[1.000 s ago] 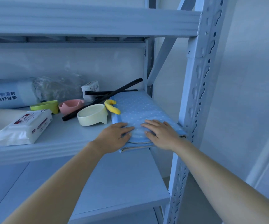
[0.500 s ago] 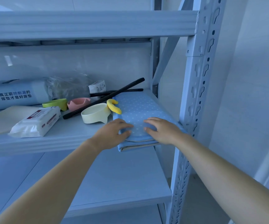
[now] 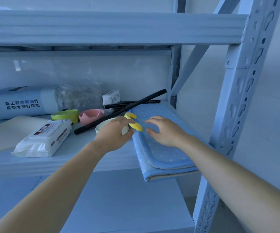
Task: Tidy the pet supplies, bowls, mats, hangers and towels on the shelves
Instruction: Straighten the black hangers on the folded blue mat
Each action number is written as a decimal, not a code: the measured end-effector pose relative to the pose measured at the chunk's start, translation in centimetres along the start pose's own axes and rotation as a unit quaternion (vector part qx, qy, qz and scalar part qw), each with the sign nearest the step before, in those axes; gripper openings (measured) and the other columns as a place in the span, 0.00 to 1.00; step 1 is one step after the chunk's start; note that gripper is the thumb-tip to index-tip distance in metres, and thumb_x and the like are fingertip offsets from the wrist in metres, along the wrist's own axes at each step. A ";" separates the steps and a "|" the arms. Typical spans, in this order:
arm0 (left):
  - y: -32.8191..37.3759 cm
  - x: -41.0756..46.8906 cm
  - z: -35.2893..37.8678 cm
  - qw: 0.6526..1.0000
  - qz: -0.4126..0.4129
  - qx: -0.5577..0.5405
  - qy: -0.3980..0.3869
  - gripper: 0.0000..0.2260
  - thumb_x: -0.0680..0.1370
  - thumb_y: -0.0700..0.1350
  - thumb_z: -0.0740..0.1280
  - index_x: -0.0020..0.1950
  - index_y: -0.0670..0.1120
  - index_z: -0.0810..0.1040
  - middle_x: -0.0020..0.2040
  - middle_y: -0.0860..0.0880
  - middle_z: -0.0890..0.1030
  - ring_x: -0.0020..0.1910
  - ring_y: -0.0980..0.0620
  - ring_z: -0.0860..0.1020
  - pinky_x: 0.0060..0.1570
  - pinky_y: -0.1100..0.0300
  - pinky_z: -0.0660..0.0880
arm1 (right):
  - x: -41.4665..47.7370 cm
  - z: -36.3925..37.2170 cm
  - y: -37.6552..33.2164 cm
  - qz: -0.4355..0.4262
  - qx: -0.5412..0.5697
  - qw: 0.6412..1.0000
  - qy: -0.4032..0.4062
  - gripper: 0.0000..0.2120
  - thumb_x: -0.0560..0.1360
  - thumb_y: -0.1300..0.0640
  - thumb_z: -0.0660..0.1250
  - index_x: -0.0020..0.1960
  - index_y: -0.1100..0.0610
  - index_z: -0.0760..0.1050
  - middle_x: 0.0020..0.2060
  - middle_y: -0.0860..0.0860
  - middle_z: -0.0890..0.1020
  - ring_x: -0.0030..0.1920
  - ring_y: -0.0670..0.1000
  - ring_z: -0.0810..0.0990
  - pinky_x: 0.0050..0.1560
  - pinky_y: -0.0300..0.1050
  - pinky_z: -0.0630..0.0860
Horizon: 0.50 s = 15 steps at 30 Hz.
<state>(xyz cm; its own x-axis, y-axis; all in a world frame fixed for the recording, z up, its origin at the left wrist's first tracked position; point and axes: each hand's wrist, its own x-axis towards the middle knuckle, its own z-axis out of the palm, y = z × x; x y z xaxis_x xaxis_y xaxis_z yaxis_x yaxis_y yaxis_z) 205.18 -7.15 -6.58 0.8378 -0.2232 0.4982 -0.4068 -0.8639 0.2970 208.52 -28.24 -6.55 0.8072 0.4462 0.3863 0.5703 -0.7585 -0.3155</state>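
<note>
Mat (image 3: 166, 153), folded, lay at the right end of the shelf (image 3: 51, 165), front edge overhanging; both hands had left that edge and moved further back. Right hand (image 3: 166, 132) hovered loose-fingered over it, holding nothing. Left hand (image 3: 114, 133) curled at the yellow toy (image 3: 133, 122) by the cream bowl (image 3: 102, 127), grip unclear. Mat looked placed; black hangers (image 3: 119, 111) behind were probably next.

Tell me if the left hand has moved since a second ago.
Yes. The left hand left the mat's front edge and went deeper, to the yellow piece.

Cool bluish daylight, soft shadows, faint glare on the back panel (image 3: 78, 73), wide-angle bending at edges.
</note>
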 end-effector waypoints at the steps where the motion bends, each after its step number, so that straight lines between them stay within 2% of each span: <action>1: -0.8 0.9 -0.2 1.000 0.005 0.003 0.005 0.13 0.77 0.50 0.63 0.62 0.56 0.74 0.62 0.55 0.74 0.61 0.55 0.72 0.56 0.58 0.69 | 1.3 0.2 -0.3 -0.005 -0.002 1.000 0.002 0.19 0.77 0.46 0.59 0.67 0.49 0.69 0.66 0.45 0.69 0.66 0.48 0.68 0.62 0.48 0.69; 5: -5.0 4.7 -1.0 1.000 0.029 0.004 0.000 0.13 0.77 0.50 0.63 0.61 0.57 0.75 0.59 0.56 0.76 0.58 0.56 0.74 0.55 0.59 0.71 | 6.5 1.1 -1.1 -0.012 0.002 1.000 0.023 0.18 0.77 0.47 0.60 0.65 0.49 0.71 0.65 0.45 0.71 0.64 0.48 0.70 0.61 0.48 0.70; 8: -8.5 7.8 -1.6 0.999 0.031 0.021 -0.008 0.13 0.77 0.50 0.64 0.62 0.56 0.75 0.61 0.54 0.75 0.59 0.54 0.74 0.54 0.62 0.69 | 10.2 1.6 -1.3 -0.010 -0.017 0.999 0.028 0.18 0.77 0.48 0.60 0.66 0.49 0.70 0.65 0.44 0.71 0.64 0.48 0.70 0.61 0.48 0.70; 12: -13.6 11.9 -2.8 0.999 0.024 0.031 -0.003 0.12 0.75 0.52 0.64 0.58 0.60 0.75 0.60 0.57 0.76 0.58 0.55 0.74 0.51 0.61 0.70 | 15.1 2.7 -1.2 -0.013 -0.050 0.998 0.033 0.19 0.76 0.49 0.61 0.66 0.50 0.70 0.63 0.46 0.72 0.62 0.48 0.71 0.60 0.49 0.71; 15: -16.7 14.1 -2.9 0.998 0.018 0.052 -0.039 0.13 0.75 0.53 0.64 0.60 0.61 0.74 0.63 0.56 0.74 0.62 0.53 0.71 0.57 0.55 0.71 | 17.7 3.4 -0.7 -0.003 -0.077 0.997 0.017 0.20 0.76 0.49 0.62 0.67 0.50 0.69 0.64 0.47 0.72 0.62 0.49 0.72 0.60 0.47 0.71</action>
<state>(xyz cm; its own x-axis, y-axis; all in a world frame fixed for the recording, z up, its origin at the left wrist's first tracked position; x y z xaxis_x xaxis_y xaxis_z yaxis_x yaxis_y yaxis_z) 222.70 5.44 -2.15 0.8511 -0.2862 0.4401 -0.4002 -0.8963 0.1912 222.93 -18.14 -2.42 0.7968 0.4361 0.4184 0.5426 -0.8210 -0.1776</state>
